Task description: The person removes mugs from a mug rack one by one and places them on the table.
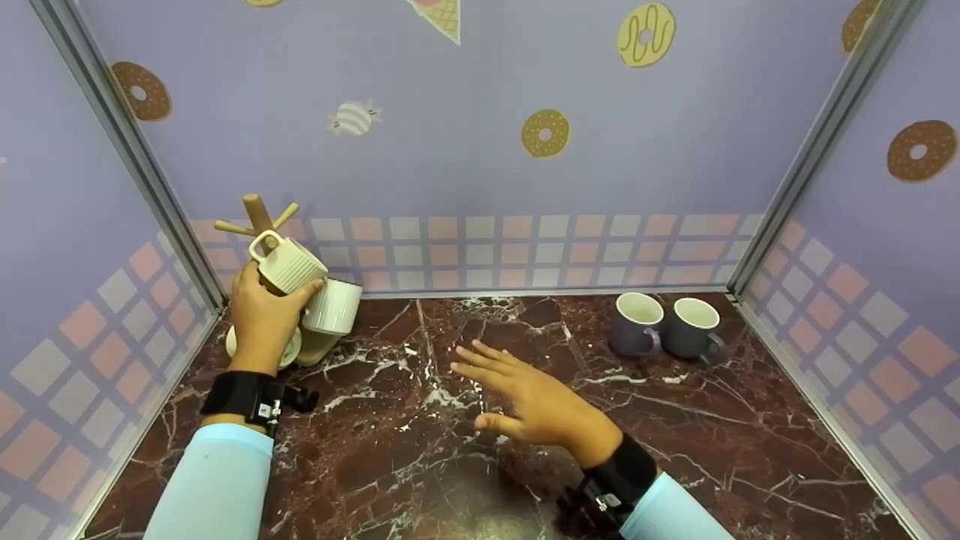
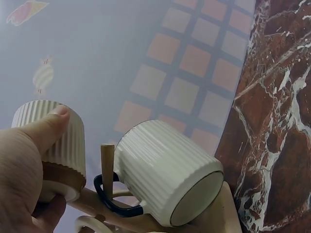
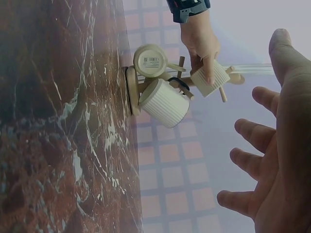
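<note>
My left hand grips a cream ribbed mug by its body, thumb on one side and fingers on the other. The mug is tilted beside the upper pegs of a wooden mug tree. Below it a white ribbed mug hangs by its dark handle on a peg. Another cream mug sits low on the tree, its labelled base showing in the right wrist view; my left wrist partly hides it in the head view. My right hand is over the middle of the table, fingers spread, holding nothing.
A purple mug and a dark grey mug stand upright side by side at the table's back right. The dark red marbled tabletop is enclosed by patterned walls at the back and both sides.
</note>
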A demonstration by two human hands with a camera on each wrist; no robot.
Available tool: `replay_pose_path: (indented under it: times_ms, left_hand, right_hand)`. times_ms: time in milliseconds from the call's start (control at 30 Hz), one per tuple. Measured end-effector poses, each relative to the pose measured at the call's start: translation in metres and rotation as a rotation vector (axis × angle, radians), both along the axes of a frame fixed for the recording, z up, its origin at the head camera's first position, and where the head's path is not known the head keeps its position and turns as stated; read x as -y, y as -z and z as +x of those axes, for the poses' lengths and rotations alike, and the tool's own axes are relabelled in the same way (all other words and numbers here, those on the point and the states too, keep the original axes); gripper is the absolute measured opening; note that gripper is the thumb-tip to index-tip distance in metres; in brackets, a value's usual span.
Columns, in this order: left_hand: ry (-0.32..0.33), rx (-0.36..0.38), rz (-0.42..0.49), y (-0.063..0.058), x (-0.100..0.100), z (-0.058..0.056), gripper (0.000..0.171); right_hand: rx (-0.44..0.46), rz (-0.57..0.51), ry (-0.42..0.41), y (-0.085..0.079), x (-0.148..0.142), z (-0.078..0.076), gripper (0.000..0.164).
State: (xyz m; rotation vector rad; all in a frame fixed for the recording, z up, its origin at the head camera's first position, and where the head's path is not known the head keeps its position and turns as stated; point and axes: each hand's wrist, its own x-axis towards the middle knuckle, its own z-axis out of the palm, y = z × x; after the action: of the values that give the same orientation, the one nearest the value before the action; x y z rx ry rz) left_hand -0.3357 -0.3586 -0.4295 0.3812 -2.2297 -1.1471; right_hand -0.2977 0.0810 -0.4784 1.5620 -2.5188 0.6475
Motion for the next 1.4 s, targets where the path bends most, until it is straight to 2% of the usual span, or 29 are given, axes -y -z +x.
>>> replay_pose_path:
  times_ms: [200, 567, 733, 833, 933, 1067, 1400]
  left_hand:
    - [-0.032, -0.013, 0.021, 0.000, -0.005, 0.000, 0.098]
    - [-0.070, -0.084, 0.091, -0.010, -0.029, 0.006, 0.102]
    - [-0.098, -0.146, 0.151, -0.006, -0.048, 0.013, 0.100]
    - [-0.107, -0.178, 0.158, -0.002, -0.061, 0.018, 0.101]
    - [-0.078, -0.179, 0.180, 0.001, -0.080, 0.022, 0.103]
    - [-0.005, -0.155, 0.207, 0.003, -0.111, 0.025, 0.104]
    - [0.199, -0.187, 0.205, 0.018, -0.183, 0.026, 0.107]
  right_hand:
    - [0.024, -0.010, 0.016, 0.000, 0.000, 0.001, 0.084]
    - [0.016, -0.030, 0.007, -0.001, -0.001, 0.000, 0.084]
    - [0.011, -0.050, 0.004, -0.003, -0.002, 0.000, 0.090]
    - [0.022, -0.065, -0.001, -0.003, -0.002, -0.001, 0.087]
    - [0.047, -0.075, 0.031, -0.003, -0.006, -0.002, 0.081]
    - [0.068, -0.093, 0.100, -0.004, -0.012, -0.004, 0.082]
    - [0.022, -0.156, 0.176, -0.011, -0.021, -0.010, 0.088]
